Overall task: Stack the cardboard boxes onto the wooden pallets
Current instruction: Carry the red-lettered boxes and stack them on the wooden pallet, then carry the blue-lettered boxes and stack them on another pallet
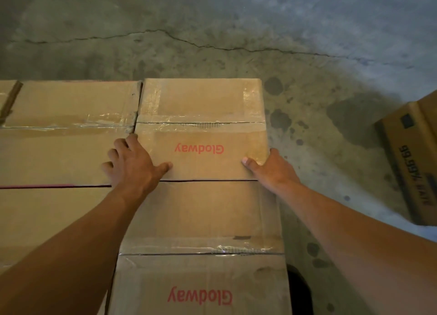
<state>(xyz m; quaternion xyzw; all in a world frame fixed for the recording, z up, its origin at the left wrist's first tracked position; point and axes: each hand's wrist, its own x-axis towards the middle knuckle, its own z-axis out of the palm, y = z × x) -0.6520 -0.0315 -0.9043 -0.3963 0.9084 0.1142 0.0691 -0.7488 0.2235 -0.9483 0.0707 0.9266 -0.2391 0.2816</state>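
Note:
A taped cardboard box [201, 102] with red "Glodway" lettering lies at the far right of a row of boxes. My left hand [132, 163] rests flat on its near left corner, fingers spread, thumb on the top face. My right hand [269, 165] grips its near right edge, thumb on top and fingers down the side. A second "Glodway" box [201, 220] lies directly in front of it, nearer to me. Further boxes [66, 135] fill the left side. No pallet shows; the boxes hide whatever is under them.
Stained, cracked concrete floor [212, 31] stretches beyond and to the right of the stack. A separate printed cardboard box [411, 163] stands on the floor at the right edge. A dark shape [299, 288] shows beside the near box at the bottom.

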